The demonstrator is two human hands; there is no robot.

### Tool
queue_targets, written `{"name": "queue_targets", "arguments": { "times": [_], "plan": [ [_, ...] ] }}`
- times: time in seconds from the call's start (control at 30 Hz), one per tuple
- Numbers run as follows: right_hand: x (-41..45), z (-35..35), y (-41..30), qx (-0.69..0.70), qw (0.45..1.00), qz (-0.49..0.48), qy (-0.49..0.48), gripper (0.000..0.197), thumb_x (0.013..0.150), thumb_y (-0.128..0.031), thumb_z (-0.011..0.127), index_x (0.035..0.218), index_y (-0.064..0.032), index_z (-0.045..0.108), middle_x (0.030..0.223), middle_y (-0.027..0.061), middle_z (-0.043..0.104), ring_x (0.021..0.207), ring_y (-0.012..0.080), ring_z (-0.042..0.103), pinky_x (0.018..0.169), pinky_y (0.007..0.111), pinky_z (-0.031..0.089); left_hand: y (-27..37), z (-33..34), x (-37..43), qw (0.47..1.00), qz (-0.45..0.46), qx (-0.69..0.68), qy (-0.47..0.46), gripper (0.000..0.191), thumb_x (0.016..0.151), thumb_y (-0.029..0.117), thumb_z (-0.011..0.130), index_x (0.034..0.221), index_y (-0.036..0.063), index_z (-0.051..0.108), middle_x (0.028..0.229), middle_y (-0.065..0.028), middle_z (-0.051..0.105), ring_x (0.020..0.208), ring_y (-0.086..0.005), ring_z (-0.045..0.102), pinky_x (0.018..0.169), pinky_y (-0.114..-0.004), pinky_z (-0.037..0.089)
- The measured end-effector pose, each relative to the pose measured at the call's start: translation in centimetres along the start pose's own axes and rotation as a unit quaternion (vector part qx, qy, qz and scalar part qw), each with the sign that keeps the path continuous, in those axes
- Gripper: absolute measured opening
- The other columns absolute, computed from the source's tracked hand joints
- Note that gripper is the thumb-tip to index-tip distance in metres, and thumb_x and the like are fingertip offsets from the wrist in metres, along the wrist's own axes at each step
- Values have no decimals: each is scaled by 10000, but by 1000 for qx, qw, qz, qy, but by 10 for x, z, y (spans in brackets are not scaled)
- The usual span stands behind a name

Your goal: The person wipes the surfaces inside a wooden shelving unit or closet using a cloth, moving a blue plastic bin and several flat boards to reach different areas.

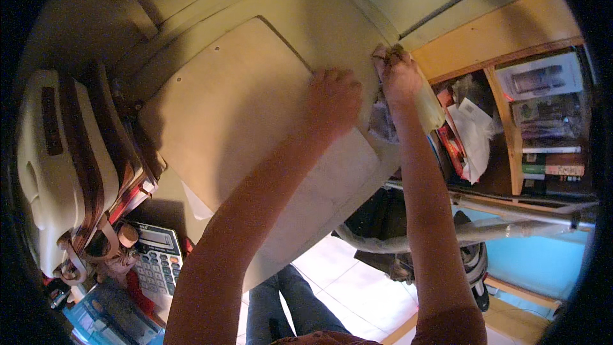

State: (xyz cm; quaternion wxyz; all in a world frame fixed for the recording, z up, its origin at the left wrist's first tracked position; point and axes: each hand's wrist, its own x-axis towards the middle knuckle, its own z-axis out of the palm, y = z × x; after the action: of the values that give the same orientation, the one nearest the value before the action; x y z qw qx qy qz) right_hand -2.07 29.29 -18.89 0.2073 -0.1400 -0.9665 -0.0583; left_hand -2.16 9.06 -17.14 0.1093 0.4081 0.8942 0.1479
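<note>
A large beige folder or thin board [239, 86] with two small holes near its far left edge lies on the pale desk [330, 19]. My left hand [337, 98] is over its right edge, fingers curled and blurred; whether it grips the edge cannot be made out. Beneath, a pale sheet [325, 172] shows on the near side, and a white paper corner [195, 203] sticks out at the left. My right hand [401, 76] is at the desk's right side, fingers bent. Clear crumpled plastic [381, 117] and a pale yellow thing [429, 108] flank its wrist; its grip is unclear.
At left stand a cream plastic case [43, 153], upright folders [134, 187], a calculator [158, 258], a cork [128, 235] and a blue package [107, 314]. A wooden shelf [503, 129] with boxes and books is at right, above a plastic-wrapped metal tube [522, 230].
</note>
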Motion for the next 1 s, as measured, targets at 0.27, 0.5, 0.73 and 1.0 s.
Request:
{"name": "queue_targets", "arguments": {
  "times": [0.27,0.5,0.73,1.0],
  "plan": [
    [13,24,16,39,996,-56,52,368,841,-396,640,1012,-72,674,1142,158,612,979,365,605,778,463,521,-44,34,37,946,21,41,322,375,907,300,520,1244,158,602,1316,-107,529,1276,-305,435,1070,-588,253],
    [44,27,-14,31,995,-62,76,292,882,-264,579,1094,-72,640,1179,199,582,962,419,588,807,463,509,-39,11,32,964,11,19,265,404,893,315,545,1266,161,569,1309,-99,531,1280,-295,420,1074,-594,254],
    [28,18,-16,8,999,-7,37,348,890,-290,575,1091,-10,620,1184,190,599,995,406,592,859,464,492,-45,14,48,966,22,51,252,400,872,332,561,1235,165,580,1190,-81,568,1174,-297,474,1010,-545,336],
    [17,13,-16,-56,998,-14,23,360,884,-304,586,1112,-29,626,1198,192,600,1043,397,589,878,460,496,-50,21,49,957,25,-1,288,361,867,320,561,1181,147,601,1209,-68,561,1174,-273,460,1016,-509,323]
  ]
}}
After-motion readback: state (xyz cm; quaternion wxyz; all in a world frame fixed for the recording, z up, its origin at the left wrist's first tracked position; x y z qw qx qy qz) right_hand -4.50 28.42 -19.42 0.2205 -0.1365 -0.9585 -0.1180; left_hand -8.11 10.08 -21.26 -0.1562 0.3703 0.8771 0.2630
